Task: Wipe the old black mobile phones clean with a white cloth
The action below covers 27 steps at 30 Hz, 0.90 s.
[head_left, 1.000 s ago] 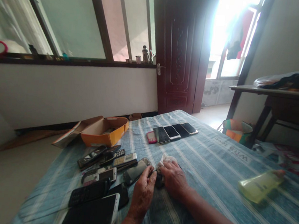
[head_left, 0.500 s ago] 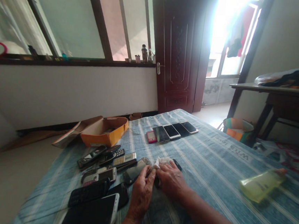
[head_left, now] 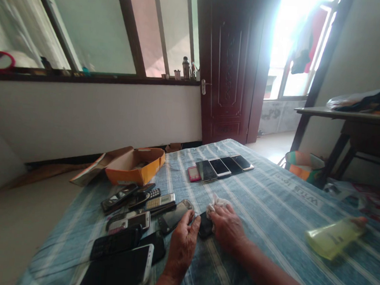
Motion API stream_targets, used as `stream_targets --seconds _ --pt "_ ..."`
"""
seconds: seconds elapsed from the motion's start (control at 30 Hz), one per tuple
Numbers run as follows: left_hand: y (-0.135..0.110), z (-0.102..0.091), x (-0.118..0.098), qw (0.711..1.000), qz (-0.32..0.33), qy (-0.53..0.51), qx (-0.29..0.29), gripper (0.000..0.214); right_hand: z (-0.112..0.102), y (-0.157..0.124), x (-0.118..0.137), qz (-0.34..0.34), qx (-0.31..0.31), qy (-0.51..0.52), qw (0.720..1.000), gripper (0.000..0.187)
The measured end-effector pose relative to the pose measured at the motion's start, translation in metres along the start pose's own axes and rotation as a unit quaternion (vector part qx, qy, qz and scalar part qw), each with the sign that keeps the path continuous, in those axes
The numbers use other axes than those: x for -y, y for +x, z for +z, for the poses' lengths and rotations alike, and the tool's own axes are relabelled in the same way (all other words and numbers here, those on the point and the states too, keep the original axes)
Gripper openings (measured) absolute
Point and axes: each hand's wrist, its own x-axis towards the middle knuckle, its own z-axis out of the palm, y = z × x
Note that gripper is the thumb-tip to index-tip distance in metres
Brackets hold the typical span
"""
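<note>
A black mobile phone (head_left: 206,226) lies face up on the striped bedcover between my hands. My left hand (head_left: 181,241) is closed at its left edge, with the thumb against it and some fingertips hidden. My right hand (head_left: 228,228) grips a crumpled white cloth (head_left: 216,204) at the phone's upper right. Just left of my left fingers lies a grey touchscreen phone (head_left: 175,216). Several older phones, among them a silver keypad phone (head_left: 161,201), sit in a loose group further left. A large white-framed phone (head_left: 117,271) lies nearest me.
Beyond my hands, several phones lie in a row, including a white one (head_left: 219,167), beside a small pink-edged item (head_left: 194,174). An open orange box (head_left: 144,169) stands at the bed's left edge. A yellowish transparent bottle (head_left: 331,239) lies to the right.
My right hand has moved slightly right with the cloth, uncovering more of the black phone. My left hand stays at the phone's left side. The view has shifted a little.
</note>
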Motion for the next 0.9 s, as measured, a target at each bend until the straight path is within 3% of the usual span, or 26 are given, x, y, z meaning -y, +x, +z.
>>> stream_targets --seconds 0.2,0.33,0.57,0.9 --pt "-0.002 -0.003 -0.006 1.000 0.016 0.014 0.001 0.051 0.018 -0.006 0.023 -0.114 -0.002 0.047 0.992 0.029" --pt "-0.002 -0.003 -0.010 1.000 0.012 0.011 -0.002 0.049 0.017 -0.011 0.027 -0.134 0.005 0.045 0.990 0.030" --pt "-0.002 -0.002 -0.006 1.000 0.008 -0.005 0.012 0.051 -0.004 -0.014 0.021 -0.055 0.044 0.012 0.997 0.023" --pt "-0.001 0.001 0.006 1.000 0.010 0.000 -0.002 0.054 -0.010 -0.004 -0.017 0.075 0.025 -0.052 0.996 0.026"
